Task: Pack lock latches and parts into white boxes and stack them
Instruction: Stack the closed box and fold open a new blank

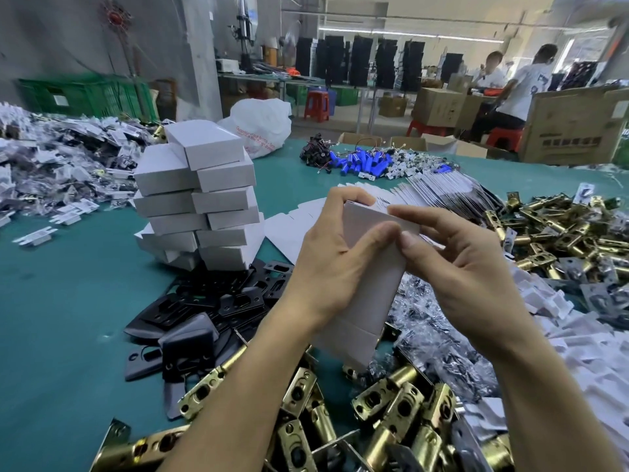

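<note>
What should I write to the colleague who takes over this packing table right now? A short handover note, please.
Hands: left hand grips the white box by its side; right hand pinches its top end.
Parts: brass latches lie heaped nearest, black plates to the left, flat box blanks behind the hands.
Done: a stack of closed boxes stands on the green table.
Left: finish this box (whether it is filled, I cannot tell), stack it, continue with the heaps.
</note>
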`<state>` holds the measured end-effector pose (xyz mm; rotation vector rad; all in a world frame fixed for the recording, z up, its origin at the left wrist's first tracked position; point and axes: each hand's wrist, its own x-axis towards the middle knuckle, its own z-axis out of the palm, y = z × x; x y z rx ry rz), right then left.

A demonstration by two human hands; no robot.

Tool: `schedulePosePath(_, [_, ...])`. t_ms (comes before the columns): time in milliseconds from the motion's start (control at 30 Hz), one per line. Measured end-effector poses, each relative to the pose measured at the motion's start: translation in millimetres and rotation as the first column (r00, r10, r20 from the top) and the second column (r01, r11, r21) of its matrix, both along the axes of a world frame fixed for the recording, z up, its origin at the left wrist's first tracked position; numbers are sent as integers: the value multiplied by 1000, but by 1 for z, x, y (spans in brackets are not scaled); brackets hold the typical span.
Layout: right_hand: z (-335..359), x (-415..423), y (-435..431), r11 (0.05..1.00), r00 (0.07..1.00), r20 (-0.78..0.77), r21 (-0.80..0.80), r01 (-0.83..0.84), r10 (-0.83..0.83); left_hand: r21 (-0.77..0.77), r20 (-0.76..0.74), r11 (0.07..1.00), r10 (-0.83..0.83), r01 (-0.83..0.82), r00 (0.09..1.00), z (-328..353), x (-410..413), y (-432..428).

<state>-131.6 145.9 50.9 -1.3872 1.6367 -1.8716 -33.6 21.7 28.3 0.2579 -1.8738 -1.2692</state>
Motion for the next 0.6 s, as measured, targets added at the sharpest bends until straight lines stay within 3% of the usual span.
schedulePosePath(67, [-2, 0, -2, 1000, 999, 37, 4, 0, 0, 37, -8, 999, 22, -22, 1000, 1, -1, 0])
schedulePosePath(200, [-4, 1, -5, 999, 968, 250, 19, -41, 35, 38, -40, 996, 82, -80, 996, 2, -1, 3])
schedulePosePath(300, [-3, -1, -3, 998, 959, 276, 8, -67, 62, -7, -85, 997, 80, -81, 993, 2, -1, 5])
schedulePosePath(433, [1, -6, 5, 998, 981, 188, 37, -59, 51, -29, -127, 999, 36, -40, 991, 2, -1, 4])
schedulePosePath(533, [2, -11, 10, 989, 996, -43, 126, 77, -72, -48, -81, 998, 31, -35, 996, 0, -1, 7])
schedulePosePath(600, [2, -13, 11, 985, 983, -128, 88, 147, -135, -80, -15, 990, 113, -113, 994, -1, -2, 8])
